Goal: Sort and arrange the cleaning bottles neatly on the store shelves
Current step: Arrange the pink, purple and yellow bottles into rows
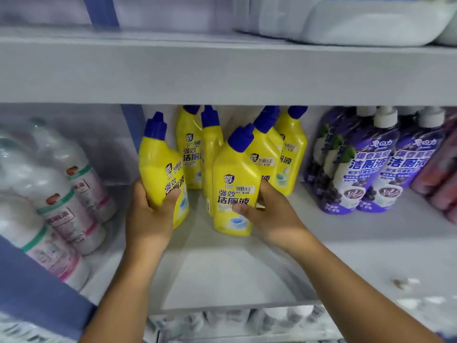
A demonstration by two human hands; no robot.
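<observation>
So the white shelf runs under both hands, with purple bottles well off past the right hand's fingers and white bottles out beyond the left hand's. Four more yellow bottles stand just behind the fingertips. Left hand grips a tilted yellow bottle, thumb curled across its front, fingers round its far side. Right hand holds the front yellow bottle, thumb pressed on the label, fingers wrapped behind.
</observation>
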